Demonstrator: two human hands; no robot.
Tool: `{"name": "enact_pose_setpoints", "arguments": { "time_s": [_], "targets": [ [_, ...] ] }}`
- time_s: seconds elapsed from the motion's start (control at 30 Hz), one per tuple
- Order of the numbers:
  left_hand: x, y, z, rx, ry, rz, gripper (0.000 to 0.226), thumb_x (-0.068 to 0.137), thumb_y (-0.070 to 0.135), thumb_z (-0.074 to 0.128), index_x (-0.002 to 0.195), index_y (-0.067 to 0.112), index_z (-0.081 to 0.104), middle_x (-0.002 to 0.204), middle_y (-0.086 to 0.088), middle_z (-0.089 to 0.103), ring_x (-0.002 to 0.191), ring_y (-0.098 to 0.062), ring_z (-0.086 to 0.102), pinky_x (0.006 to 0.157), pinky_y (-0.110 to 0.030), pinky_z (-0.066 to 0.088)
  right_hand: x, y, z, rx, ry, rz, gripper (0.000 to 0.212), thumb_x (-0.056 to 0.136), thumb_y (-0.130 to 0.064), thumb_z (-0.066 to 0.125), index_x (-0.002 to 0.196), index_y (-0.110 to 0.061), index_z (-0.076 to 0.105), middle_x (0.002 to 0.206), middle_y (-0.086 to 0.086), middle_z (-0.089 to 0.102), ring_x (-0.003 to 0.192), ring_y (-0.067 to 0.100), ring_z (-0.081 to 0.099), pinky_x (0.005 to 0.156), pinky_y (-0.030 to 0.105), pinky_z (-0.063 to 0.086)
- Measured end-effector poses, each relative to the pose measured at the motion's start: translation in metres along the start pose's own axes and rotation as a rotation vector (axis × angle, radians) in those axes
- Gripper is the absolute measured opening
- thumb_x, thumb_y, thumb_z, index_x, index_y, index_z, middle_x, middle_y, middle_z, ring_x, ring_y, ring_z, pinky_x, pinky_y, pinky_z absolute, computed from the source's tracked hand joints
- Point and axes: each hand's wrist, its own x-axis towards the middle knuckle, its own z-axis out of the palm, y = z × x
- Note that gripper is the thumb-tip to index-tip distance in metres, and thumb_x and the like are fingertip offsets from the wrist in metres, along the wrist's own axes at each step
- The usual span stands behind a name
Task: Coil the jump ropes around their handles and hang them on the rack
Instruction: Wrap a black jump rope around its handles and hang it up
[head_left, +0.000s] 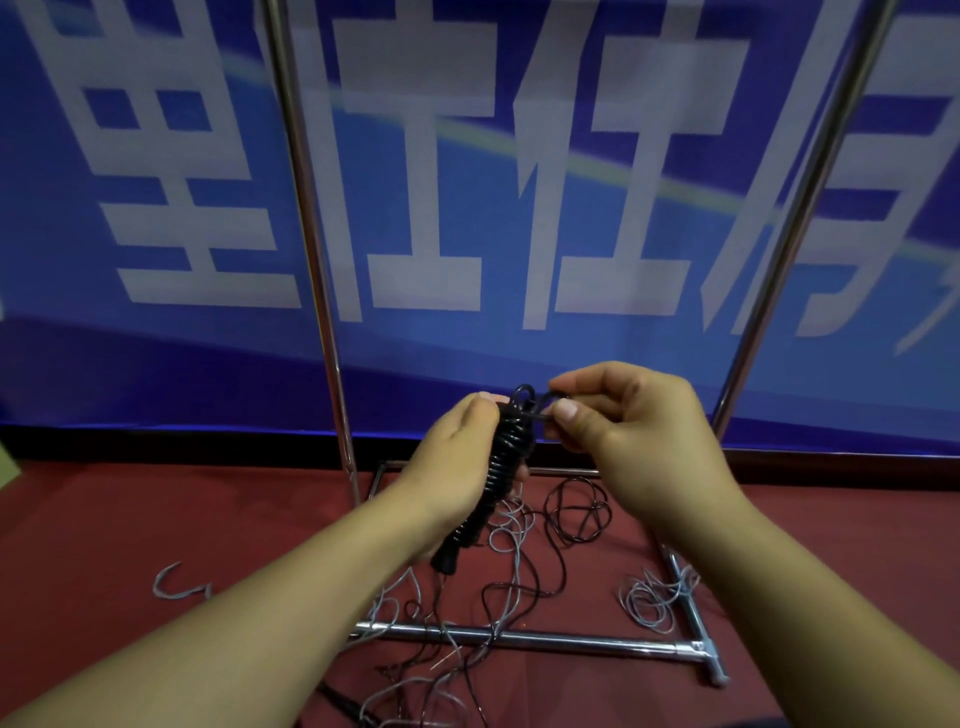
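My left hand (457, 457) grips a black jump rope (506, 457) whose cord is coiled tightly around its handles, held tilted at chest height. My right hand (628, 436) pinches the loose end loop of that black cord at the top of the coil. The chrome rack (311, 234) stands right behind, its two uprights rising on either side and its base bars lying on the floor. Its top bar is out of view. Loose black rope (574, 512) and grey rope (506, 530) lie tangled on the floor under my hands.
A blue banner with big white characters (467, 208) hangs behind the rack. The floor is red carpet (156, 519). More grey cord (652, 600) lies over the right base bar, and a grey hook-shaped piece (174, 587) lies at the left.
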Motion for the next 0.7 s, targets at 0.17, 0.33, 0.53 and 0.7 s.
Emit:
{"name": "enact_pose_setpoints", "arguments": {
  "time_s": [0.17,0.33,0.53,0.7],
  "targets": [
    [-0.0012,-0.0006,-0.0016,0.053,-0.031,0.036,0.037,0.107,0.031,0.026,0.109,0.031,0.063,0.07,-0.009,0.068,0.06,-0.02,0.057,0.06,-0.033,0.043,0.0012,0.0047,-0.0057,-0.171,-0.03,-0.051,0.022,0.091,-0.008,0.07,0.087,-0.029,0.074,0.075,-0.007,0.075,0.073,0.003,0.071,0.077,0.026,0.056],
    [-0.0002,0.0014,-0.0004,0.022,-0.068,0.017,0.038,0.105,0.032,0.029,0.099,0.03,0.066,0.065,-0.008,0.065,0.059,-0.021,0.054,0.06,-0.033,0.041,-0.002,0.0034,-0.0104,-0.232,-0.034,-0.082,0.02,0.09,-0.013,0.073,0.088,-0.032,0.077,0.078,-0.006,0.075,0.072,0.007,0.069,0.068,0.018,0.054],
    [-0.0006,-0.0024,-0.0011,0.056,-0.117,0.04,0.035,0.092,0.052,0.04,0.09,0.023,0.06,0.069,-0.002,0.063,0.065,-0.02,0.055,0.066,-0.037,0.042,-0.0014,0.0057,-0.0082,-0.212,-0.037,-0.086,0.019,0.089,-0.012,0.074,0.087,-0.031,0.078,0.08,-0.01,0.076,0.075,0.005,0.07,0.073,0.021,0.055],
    [-0.0039,-0.0005,-0.0027,0.092,-0.139,0.074,0.027,0.097,0.044,0.04,0.092,0.026,0.058,0.071,0.002,0.06,0.066,-0.017,0.052,0.066,-0.035,0.041,0.0009,0.0081,-0.0082,-0.022,-0.06,-0.032,0.015,0.09,-0.011,0.073,0.092,-0.026,0.075,0.077,-0.008,0.075,0.069,0.004,0.068,0.071,0.022,0.054]
  ]
}}
